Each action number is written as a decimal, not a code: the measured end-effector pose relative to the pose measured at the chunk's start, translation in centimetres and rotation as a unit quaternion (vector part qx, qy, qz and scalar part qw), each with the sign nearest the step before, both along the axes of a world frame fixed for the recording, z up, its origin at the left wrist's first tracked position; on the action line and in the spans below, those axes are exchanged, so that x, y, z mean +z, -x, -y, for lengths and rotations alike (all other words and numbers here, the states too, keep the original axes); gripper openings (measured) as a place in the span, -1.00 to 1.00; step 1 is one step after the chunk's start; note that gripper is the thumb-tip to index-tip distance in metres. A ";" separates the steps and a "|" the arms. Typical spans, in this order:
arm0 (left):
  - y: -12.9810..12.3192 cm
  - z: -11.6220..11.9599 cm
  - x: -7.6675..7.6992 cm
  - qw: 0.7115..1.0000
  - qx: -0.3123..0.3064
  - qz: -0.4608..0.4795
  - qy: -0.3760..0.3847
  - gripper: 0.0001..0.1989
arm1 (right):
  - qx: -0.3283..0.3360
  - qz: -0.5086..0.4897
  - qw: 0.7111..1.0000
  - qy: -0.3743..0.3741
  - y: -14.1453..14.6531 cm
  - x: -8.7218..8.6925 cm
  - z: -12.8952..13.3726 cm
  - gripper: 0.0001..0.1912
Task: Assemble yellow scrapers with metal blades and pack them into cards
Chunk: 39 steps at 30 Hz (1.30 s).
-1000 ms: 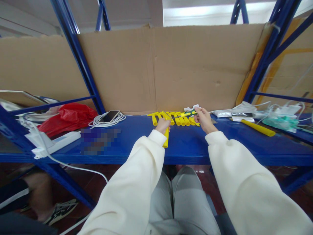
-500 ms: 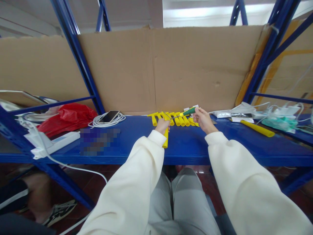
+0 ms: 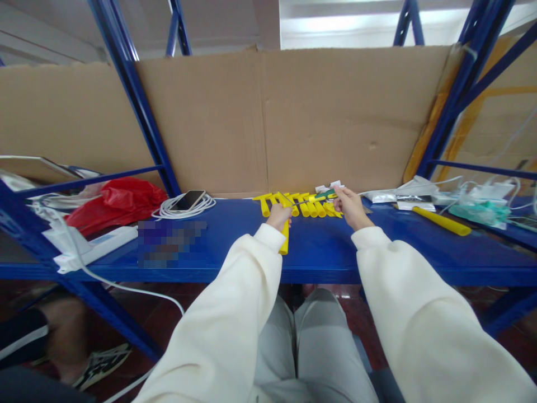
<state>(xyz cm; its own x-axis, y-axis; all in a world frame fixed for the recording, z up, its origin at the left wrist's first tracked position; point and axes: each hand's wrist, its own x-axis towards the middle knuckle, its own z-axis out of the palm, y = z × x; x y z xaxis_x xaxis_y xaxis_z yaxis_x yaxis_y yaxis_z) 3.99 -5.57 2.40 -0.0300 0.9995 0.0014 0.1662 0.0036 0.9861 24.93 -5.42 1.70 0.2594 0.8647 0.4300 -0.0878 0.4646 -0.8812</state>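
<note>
My left hand (image 3: pixel 279 217) is closed round a yellow T-shaped tool (image 3: pixel 284 244), whose thick handle sticks out below the fist. In my right hand (image 3: pixel 349 206) is the end of a screwdriver (image 3: pixel 322 196) with a green and yellow handle, pinched between the fingers. Its shaft points left to the head of the yellow tool, close to my left fingers; where the tip sits is too small to make out. Behind both hands, several more yellow T-shaped tools (image 3: pixel 312 209) lie side by side in a row.
On the blue shelf (image 3: pixel 319 246), a phone (image 3: pixel 188 200) rests on a coiled white cable (image 3: pixel 168 208). Further left are a red plastic bag (image 3: pixel 117 202) and a white power strip (image 3: pixel 109 244). A yellow handle (image 3: pixel 442 220) lies right. A cardboard sheet (image 3: pixel 335 112) stands behind.
The screwdriver handle has dipped slightly and turned in my right fingers, showing more yellow. My left hand and the yellow tool have stayed in place.
</note>
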 end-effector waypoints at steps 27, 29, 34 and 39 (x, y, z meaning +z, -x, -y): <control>0.1 -0.5 -0.3 1.000 0.010 -0.025 -0.003 -0.90 | 0.055 0.001 0.998 -0.014 -0.1 -0.2 -0.5 -0.42; 0.1 -0.5 -0.3 1.000 0.015 -0.027 -0.002 -0.88 | 0.072 -0.007 0.997 -0.006 -0.1 -0.2 -0.5 -0.44; 0.1 -0.5 -0.2 1.000 0.014 -0.027 -0.002 -0.88 | 0.066 -0.001 0.998 0.002 -0.2 -0.3 -0.6 -0.43; 0.0 -0.3 -0.1 1.000 0.011 -0.024 -0.001 -0.90 | 0.008 0.013 0.999 0.028 -0.2 -0.5 -0.7 -0.38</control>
<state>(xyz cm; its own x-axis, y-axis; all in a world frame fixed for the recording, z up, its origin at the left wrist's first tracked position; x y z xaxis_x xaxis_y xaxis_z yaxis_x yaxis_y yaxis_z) 3.97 -5.26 2.28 -0.0522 0.9986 0.0054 0.2133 0.0058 0.9770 25.16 -4.69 1.25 0.2356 0.8918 0.3862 -0.0720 0.4123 -0.9082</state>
